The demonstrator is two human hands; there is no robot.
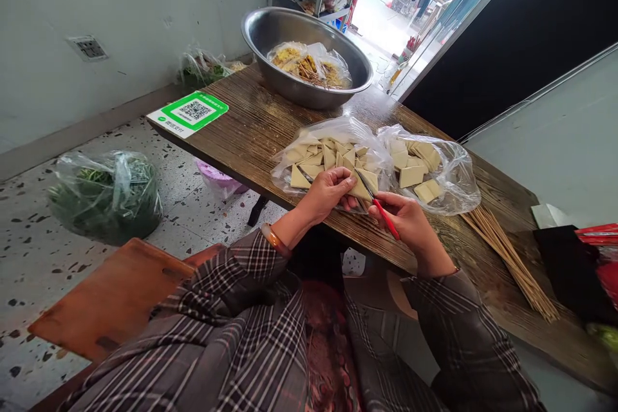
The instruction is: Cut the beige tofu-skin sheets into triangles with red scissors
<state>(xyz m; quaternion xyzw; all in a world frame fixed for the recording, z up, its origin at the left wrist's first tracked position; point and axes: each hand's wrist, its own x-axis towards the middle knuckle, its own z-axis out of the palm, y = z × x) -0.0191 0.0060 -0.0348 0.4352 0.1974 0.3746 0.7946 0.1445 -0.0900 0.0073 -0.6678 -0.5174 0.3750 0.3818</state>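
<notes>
My left hand point(333, 190) is closed on a pale, flat slice of tofu point(363, 189), held over the near bag at the table edge. In my right hand point(402, 217) is a small knife point(387, 220) with a red handle, its dark blade lying across that slice. Below and behind the hands, an open clear bag point(374, 132) holds many triangular and square tofu pieces point(333, 151). To its right, a second clear bag point(461, 174) holds thicker square tofu pieces point(412, 175). A narrow dark blade-like thing point(305, 174) rests among the pieces left of my left hand.
A steel basin point(309, 100) with bagged skewered food stands at the table's far end. Beside it lies a green QR-code card point(190, 112). Bamboo skewers point(516, 264) lie at right. On the floor are a bag of greens point(109, 196) and a wooden stool point(116, 296).
</notes>
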